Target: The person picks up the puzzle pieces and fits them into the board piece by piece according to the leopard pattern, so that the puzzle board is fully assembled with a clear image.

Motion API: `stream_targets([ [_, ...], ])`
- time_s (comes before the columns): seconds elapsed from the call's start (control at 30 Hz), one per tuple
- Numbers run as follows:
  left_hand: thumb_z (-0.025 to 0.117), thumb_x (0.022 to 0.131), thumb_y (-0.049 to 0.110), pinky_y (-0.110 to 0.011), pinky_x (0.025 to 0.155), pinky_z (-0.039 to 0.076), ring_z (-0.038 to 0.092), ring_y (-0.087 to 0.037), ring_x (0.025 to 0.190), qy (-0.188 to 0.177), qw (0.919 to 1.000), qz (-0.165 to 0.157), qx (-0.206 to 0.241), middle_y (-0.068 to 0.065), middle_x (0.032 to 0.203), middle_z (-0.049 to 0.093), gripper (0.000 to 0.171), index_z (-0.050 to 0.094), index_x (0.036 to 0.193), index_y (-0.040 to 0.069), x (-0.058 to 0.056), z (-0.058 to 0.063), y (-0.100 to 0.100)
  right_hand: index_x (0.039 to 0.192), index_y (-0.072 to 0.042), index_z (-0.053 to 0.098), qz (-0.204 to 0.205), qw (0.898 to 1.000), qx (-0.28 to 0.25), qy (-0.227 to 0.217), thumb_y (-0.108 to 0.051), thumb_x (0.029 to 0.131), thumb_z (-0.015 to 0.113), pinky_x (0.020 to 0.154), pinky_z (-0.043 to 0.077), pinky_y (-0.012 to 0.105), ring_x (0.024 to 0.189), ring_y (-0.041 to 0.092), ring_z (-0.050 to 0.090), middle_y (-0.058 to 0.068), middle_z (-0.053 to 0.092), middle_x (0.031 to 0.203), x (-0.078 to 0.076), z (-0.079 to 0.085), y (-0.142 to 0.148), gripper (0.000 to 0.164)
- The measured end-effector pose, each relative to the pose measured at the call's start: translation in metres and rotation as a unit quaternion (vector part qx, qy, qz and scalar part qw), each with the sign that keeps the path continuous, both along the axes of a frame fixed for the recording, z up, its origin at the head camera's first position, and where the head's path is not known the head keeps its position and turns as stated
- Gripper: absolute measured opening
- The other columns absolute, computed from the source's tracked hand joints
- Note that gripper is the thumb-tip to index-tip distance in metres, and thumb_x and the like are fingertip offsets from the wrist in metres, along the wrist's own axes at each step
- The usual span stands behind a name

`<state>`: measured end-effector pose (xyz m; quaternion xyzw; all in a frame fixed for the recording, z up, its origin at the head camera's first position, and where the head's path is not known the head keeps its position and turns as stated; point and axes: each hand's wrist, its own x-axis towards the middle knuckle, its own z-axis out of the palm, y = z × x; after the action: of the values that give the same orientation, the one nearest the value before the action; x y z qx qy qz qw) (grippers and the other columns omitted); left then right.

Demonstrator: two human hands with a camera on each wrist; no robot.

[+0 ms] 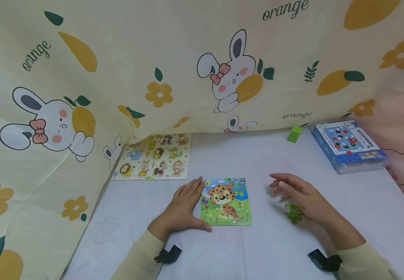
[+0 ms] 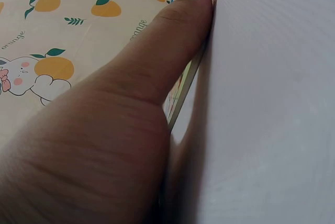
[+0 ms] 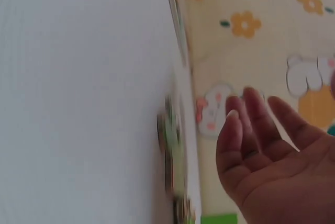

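Observation:
A square leopard puzzle (image 1: pixel 227 202) lies flat on the white table, showing a spotted cub on grass under blue sky. My left hand (image 1: pixel 182 210) rests along its left side, fingers stretched up the edge and thumb at the lower left corner. In the left wrist view the thumb (image 2: pixel 172 30) lies straight beside the board's thin edge. To the right of the puzzle my right hand (image 1: pixel 305 198) hovers with relaxed, slightly bent fingers and nothing in them. Below it lie green jigsaw pieces (image 1: pixel 294 214), partly covered by the hand; they look blurred (image 3: pixel 175 153) in the right wrist view.
An animal picture sheet (image 1: pixel 156 159) lies at the back left. A green block (image 1: pixel 294 134) and a blue boxed set (image 1: pixel 350 146) sit at the back right. A rabbit-and-orange printed cloth (image 1: pixel 174 58) hangs behind and along the left side.

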<state>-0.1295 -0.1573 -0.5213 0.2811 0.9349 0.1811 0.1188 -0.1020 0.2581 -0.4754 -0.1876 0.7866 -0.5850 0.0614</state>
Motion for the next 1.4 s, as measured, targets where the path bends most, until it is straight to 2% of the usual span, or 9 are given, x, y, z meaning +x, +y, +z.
stream_targets([
  [0.3, 0.074, 0.065, 0.098, -0.049, 0.13, 0.004, -0.005, -0.014, 0.165, -0.005, 0.9999, 0.004, -0.01, 0.007, 0.182, -0.006, 0.152, 0.009, 0.177, 0.017, -0.001, -0.002, 0.001, 0.166, 0.002, 0.037, 0.064, 0.977, -0.204, 0.005, -0.037, 0.12, 0.009, 0.105, 0.051, 0.034, 0.131, 0.027, 0.06, 0.018, 0.061, 0.146, -0.008, -0.004, 0.049, 0.066],
  [0.53, 0.076, 0.065, 0.096, -0.049, 0.13, 0.004, -0.005, -0.014, 0.165, -0.005, 1.0, 0.004, -0.007, 0.007, 0.182, -0.006, 0.152, 0.009, 0.177, 0.017, 0.0, -0.001, 0.001, 0.17, 0.001, 0.03, 0.047, 0.967, -0.25, 0.001, -0.038, 0.12, 0.016, 0.11, 0.049, 0.033, 0.142, 0.025, 0.055, 0.016, 0.056, 0.155, -0.01, -0.012, 0.082, 0.064],
  [0.63, 0.076, 0.066, 0.096, -0.049, 0.13, 0.004, -0.005, -0.014, 0.165, -0.005, 1.0, 0.003, -0.008, 0.007, 0.182, -0.006, 0.152, 0.009, 0.177, 0.017, 0.001, 0.0, 0.001, 0.17, -0.011, 0.037, -0.012, 0.979, -0.203, -0.022, -0.033, 0.121, 0.024, 0.108, 0.048, 0.026, 0.141, 0.018, 0.055, 0.006, 0.059, 0.155, -0.008, -0.016, 0.091, 0.056],
  [0.77, 0.077, 0.066, 0.094, -0.052, 0.13, 0.006, -0.002, -0.018, 0.166, 0.0, 1.0, 0.001, -0.004, 0.003, 0.183, -0.003, 0.151, 0.011, 0.177, 0.015, 0.001, 0.002, 0.001, 0.171, -0.017, 0.037, -0.079, 0.995, -0.032, -0.044, -0.024, 0.12, 0.035, 0.109, 0.047, 0.028, 0.136, 0.008, 0.055, 0.007, 0.058, 0.154, -0.008, -0.02, 0.099, 0.051],
  [0.87, 0.079, 0.067, 0.093, -0.054, 0.13, 0.007, 0.0, -0.02, 0.166, 0.001, 1.0, 0.001, 0.002, 0.002, 0.183, -0.001, 0.151, 0.013, 0.177, 0.014, 0.001, 0.003, 0.001, 0.173, -0.012, 0.031, -0.077, 0.989, 0.111, -0.059, -0.026, 0.117, 0.052, 0.11, 0.045, 0.035, 0.139, 0.02, 0.051, 0.017, 0.051, 0.16, -0.009, -0.019, 0.101, 0.061],
  [1.03, 0.078, 0.066, 0.094, -0.053, 0.13, 0.007, -0.001, -0.019, 0.166, -0.001, 1.0, 0.002, 0.003, 0.002, 0.183, -0.001, 0.151, 0.012, 0.177, 0.015, 0.001, 0.002, 0.001, 0.167, -0.008, 0.041, -0.053, 0.973, 0.211, -0.083, -0.035, 0.104, 0.078, 0.105, 0.035, 0.011, 0.15, 0.05, 0.035, 0.023, 0.036, 0.169, -0.011, -0.018, 0.098, 0.078],
  [1.13, 0.078, 0.066, 0.094, -0.054, 0.13, 0.007, -0.001, -0.019, 0.166, 0.001, 1.0, 0.002, 0.005, 0.002, 0.183, -0.001, 0.151, 0.013, 0.177, 0.015, 0.001, 0.001, 0.0, 0.159, -0.004, 0.051, -0.043, 0.972, 0.219, -0.068, -0.027, 0.1, 0.083, 0.124, 0.034, 0.043, 0.151, 0.057, 0.027, 0.027, 0.033, 0.167, -0.011, -0.018, 0.093, 0.071],
  [1.23, 0.077, 0.066, 0.095, -0.054, 0.13, 0.007, 0.0, -0.02, 0.166, 0.001, 1.0, 0.002, 0.004, 0.002, 0.183, -0.001, 0.151, 0.013, 0.177, 0.015, 0.001, 0.002, 0.001, 0.151, 0.0, 0.059, -0.034, 0.972, 0.23, -0.035, -0.016, 0.1, 0.081, 0.108, 0.027, 0.086, 0.148, 0.061, 0.025, 0.03, 0.034, 0.162, -0.012, -0.019, 0.088, 0.058],
  [1.4, 0.078, 0.066, 0.095, -0.053, 0.13, 0.006, 0.0, -0.02, 0.166, -0.001, 1.0, 0.004, 0.003, 0.003, 0.183, -0.002, 0.152, 0.013, 0.177, 0.014, 0.001, 0.003, 0.001, 0.141, -0.001, 0.067, -0.041, 0.968, 0.245, -0.026, -0.009, 0.1, 0.079, 0.104, 0.027, 0.089, 0.145, 0.062, 0.024, 0.032, 0.036, 0.159, -0.013, -0.018, 0.082, 0.043],
])
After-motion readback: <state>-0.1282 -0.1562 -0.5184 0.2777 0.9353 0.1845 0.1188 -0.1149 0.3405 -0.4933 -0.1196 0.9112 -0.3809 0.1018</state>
